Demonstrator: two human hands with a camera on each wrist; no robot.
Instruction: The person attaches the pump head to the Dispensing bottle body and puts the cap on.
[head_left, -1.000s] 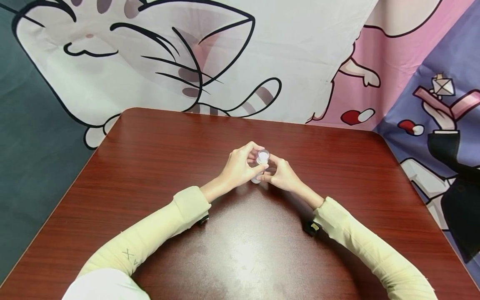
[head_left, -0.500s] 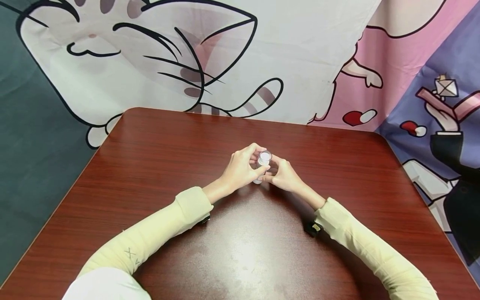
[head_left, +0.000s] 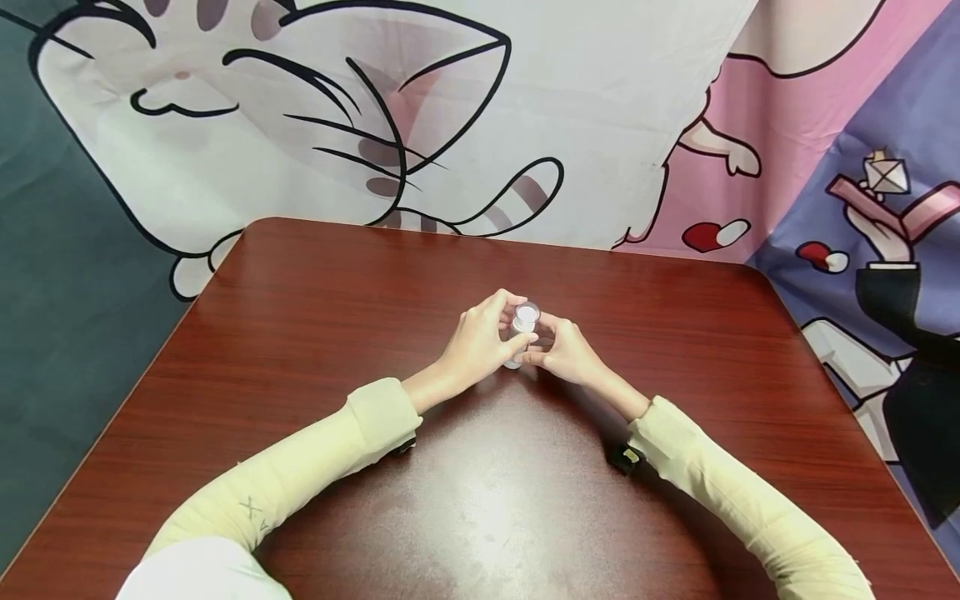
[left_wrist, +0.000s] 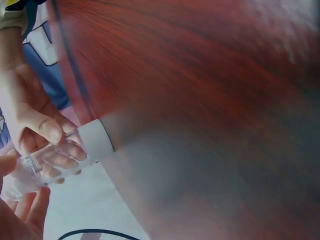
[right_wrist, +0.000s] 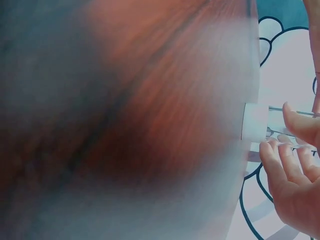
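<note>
A small clear cylindrical bottle (head_left: 527,315) with a white base (left_wrist: 96,142) stands upright at the middle of the table, between both hands. Its upper part has a clear round top, pinched by the thumb and fingers of my left hand (head_left: 477,335). My right hand (head_left: 567,353) holds the clear body lower down, thumb on the near side. In the left wrist view the right-hand fingers show through the transparent wall. The right wrist view catches the white base next to the curled right fingers (right_wrist: 287,162); the bottle's upper part lies outside that view.
The reddish-brown wooden table (head_left: 337,283) has rounded far corners and a bright glare patch near its front. Behind it hangs a cartoon-printed cloth (head_left: 600,108). Dark wrist cameras sit under both sleeve cuffs (head_left: 384,408).
Both hands keep their hold on the bottle, which stays in the same place. Only a very slight shift of the left hand and of the whole view shows.
</note>
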